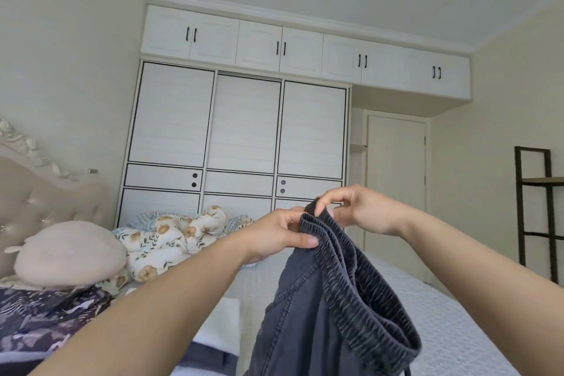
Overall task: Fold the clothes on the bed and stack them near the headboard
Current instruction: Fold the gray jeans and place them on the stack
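Dark grey trousers (332, 308) hang nearest, raised above the bed (427, 314), elastic waistband up. Left hand (274, 238) pinches the waistband's left end; right hand (357, 210) pinches its top edge, the 2 hands close together. Patterned garment (45, 314) lies near left, below the headboard (39, 192).

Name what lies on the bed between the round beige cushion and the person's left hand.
In the head view, a crumpled floral quilt lies between the round beige cushion and the left hand, which grips dark trousers.
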